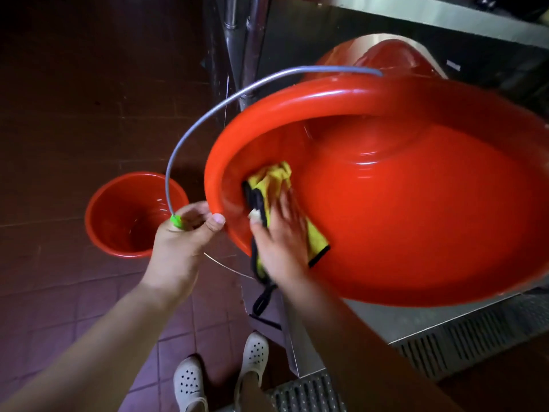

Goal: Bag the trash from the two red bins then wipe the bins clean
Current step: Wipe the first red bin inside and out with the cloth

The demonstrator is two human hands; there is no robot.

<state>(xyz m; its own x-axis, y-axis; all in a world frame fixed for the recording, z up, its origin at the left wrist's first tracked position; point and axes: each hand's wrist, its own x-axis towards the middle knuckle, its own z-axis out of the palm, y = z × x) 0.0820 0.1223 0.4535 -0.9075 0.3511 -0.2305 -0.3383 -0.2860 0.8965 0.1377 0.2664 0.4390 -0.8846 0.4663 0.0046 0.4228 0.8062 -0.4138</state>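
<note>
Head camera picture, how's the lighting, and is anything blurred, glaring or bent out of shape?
Head view: dim, the tiled floor nearly black at upper left; white glare streaks on the glossy big red plastic bin; motion blur on the right hand pressing the yellow cloth; the left hand and small red bin stay sharper; wide-angle bending stretches the near rim.

Looks like a commercial kitchen back area. Stainless steel cabinet (371, 319) with vent grilles (463, 346), steel pipes (240, 34) along the wall, dark red tiled floor (59, 292). Dim lighting.
</note>
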